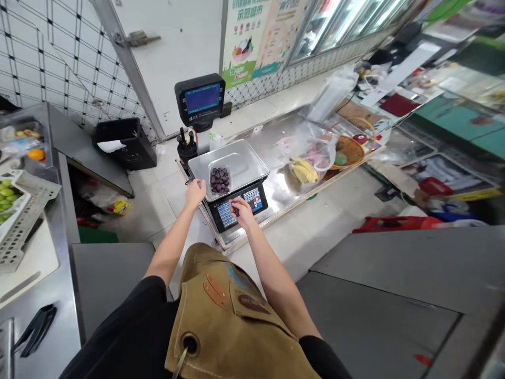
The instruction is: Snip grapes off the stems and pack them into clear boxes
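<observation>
A clear plastic box of dark purple grapes (220, 180) sits on the metal pan of a weighing scale (246, 162), toward its left side. My left hand (195, 192) is beside the pan's left edge, close to the box. Its fingers are curled in, and a thin dark thing shows at their tips, too small to name. Over the scale's keypad (226, 215), my right hand (242, 213) is closed with a small dark thing between thumb and fingers; its kind is unclear. The scale's blue display (202, 99) rises behind the pan.
Right of the scale, the steel counter (272, 129) bears bananas (303, 171) in plastic and a wicker basket (350, 150). A black holder with handled tools (187, 147) stands behind the scale. Green fruit in a white crate (8, 197) and a black stapler (39, 327) are at left.
</observation>
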`<state>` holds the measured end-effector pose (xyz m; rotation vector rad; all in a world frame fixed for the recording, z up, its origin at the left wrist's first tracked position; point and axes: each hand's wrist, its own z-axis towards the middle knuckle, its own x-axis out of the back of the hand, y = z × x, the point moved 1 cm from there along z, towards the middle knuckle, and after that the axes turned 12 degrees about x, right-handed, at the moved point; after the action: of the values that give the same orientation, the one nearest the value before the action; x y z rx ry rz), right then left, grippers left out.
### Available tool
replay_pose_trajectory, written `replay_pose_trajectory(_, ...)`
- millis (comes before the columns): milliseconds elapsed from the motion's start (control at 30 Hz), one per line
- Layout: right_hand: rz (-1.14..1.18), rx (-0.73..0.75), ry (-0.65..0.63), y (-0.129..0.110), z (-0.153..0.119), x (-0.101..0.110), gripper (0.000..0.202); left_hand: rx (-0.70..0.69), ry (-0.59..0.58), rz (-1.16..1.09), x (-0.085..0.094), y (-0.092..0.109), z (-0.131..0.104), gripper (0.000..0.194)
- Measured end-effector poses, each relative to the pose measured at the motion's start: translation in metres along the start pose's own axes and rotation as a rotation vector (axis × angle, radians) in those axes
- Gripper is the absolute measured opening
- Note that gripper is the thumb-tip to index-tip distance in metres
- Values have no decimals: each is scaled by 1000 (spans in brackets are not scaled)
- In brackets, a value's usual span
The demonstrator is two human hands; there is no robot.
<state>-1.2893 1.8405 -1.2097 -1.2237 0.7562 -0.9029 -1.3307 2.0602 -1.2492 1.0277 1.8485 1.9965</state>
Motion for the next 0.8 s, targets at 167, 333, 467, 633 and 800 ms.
replay_pose_trajectory(167,65,-36,64,11,-16,19,35,-19,-63,4,1,-21,-13,33)
replay_pose_trajectory(333,60,-54,77,17,-24,24,33,-33,-96,-29,-6,-28,-24,29)
replay_pose_trajectory(467,5,-55,66,16,-26,19,44,-29,-100,-62,-7,-31,-26,28)
replay_pose_trajectory(633,-131,12,18,-1,-16,-1,55,-27,-115,-97,-3,-35,-26,29)
replay_pose_trajectory(800,-359,130,-29,-36,35,-42,48,-28,-134,-132,0,-38,-28,31)
